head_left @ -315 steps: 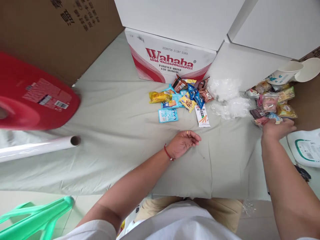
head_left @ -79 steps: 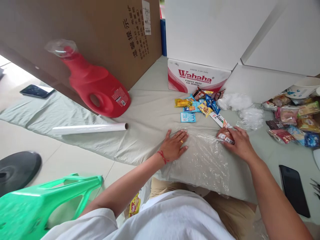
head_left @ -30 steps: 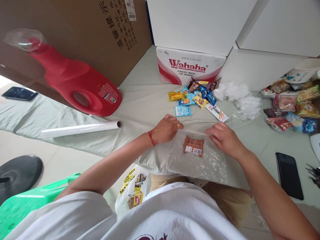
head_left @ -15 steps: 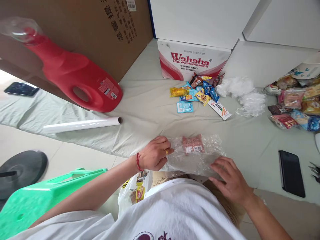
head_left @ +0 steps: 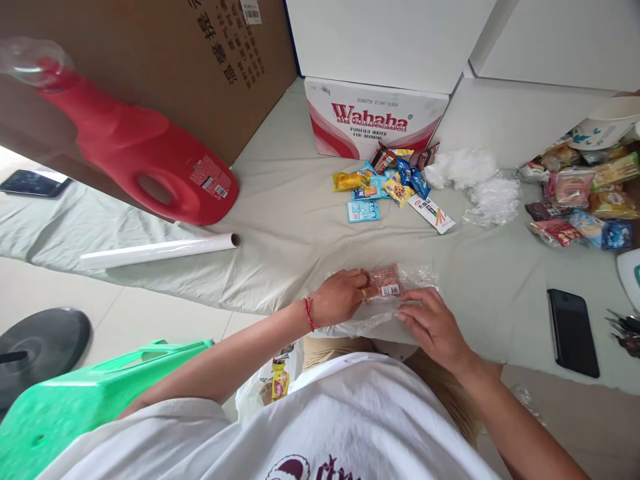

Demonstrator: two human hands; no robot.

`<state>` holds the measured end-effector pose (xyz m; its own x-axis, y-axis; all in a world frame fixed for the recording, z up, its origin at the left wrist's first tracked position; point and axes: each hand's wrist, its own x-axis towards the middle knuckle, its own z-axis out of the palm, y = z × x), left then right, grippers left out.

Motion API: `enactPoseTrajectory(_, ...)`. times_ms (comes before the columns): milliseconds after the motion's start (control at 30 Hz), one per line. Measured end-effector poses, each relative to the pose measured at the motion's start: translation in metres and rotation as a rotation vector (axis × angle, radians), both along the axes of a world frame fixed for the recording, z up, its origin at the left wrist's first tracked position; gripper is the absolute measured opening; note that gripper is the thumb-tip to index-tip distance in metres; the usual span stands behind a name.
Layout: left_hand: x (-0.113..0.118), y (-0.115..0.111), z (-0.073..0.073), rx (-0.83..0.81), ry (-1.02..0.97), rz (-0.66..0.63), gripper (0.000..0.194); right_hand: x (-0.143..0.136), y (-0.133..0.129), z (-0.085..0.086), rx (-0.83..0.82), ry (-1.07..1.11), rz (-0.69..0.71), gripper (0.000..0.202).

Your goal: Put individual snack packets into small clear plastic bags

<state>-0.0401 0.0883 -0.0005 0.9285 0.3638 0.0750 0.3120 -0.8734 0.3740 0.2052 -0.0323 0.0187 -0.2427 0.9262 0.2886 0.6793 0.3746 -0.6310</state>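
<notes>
A small reddish-brown snack packet (head_left: 386,279) with a white barcode label lies on a sheet of clear plastic film (head_left: 423,275) at the table's near edge. My left hand (head_left: 340,298) is closed at the packet's left end, its fingers curled over that end and the film. Its fingertips are partly hidden. To the right of the packet, my right hand (head_left: 434,328) has its fingers stretched out and apart, the tips touching the film near the packet's lower right corner.
Several snack packets (head_left: 400,190) lie before a Wahaha box (head_left: 373,120), with crumpled clear plastic (head_left: 493,199) beside them. More snacks (head_left: 575,187) and a phone (head_left: 573,332) are at right. A white roll (head_left: 160,251) and red jug (head_left: 165,167) stand left; a green stool (head_left: 100,393) is below.
My left hand has moved right from the film's left edge onto the packet's left end. My right hand has moved left and up, closer to the packet. The view has shifted slightly.
</notes>
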Motion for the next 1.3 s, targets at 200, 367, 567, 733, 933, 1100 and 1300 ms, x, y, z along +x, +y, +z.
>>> enactPoseTrajectory(200,0.008,0.009,0.007,-0.120,0.036,0.030,0.028,-0.007,0.073,-0.003,-0.193,-0.069,-0.100,0.023)
enactPoseTrajectory(367,-0.020,0.008,0.001,-0.542,-0.170,0.246,0.039,-0.022,0.100,-0.018,-0.388,-0.297,-0.131,0.023)
enactPoseTrajectory(567,-0.047,-0.044,-0.012,-0.253,-0.504,0.386,0.088,-0.024,0.099,-0.021,-0.431,-0.324,-0.149,0.024)
enactPoseTrajectory(733,-0.021,-0.048,-0.020,-0.010,-0.411,0.750,0.023,-0.022,0.099,-0.023,-0.421,-0.319,-0.143,0.023)
enactPoseTrajectory(933,-0.018,-0.006,-0.025,-0.129,-0.121,1.100,0.036,0.002,0.109,-0.024,-0.455,-0.117,-0.068,0.021)
enactPoseTrajectory(1100,-0.025,0.002,-0.032,-0.072,-0.163,1.147,0.011,0.041,0.112,-0.013,-0.300,-0.087,-0.340,0.024)
enactPoseTrajectory(1300,-0.030,-0.001,-0.020,0.236,-0.446,1.169,0.029,0.052,0.071,0.007,-0.169,-0.016,-0.132,0.058)
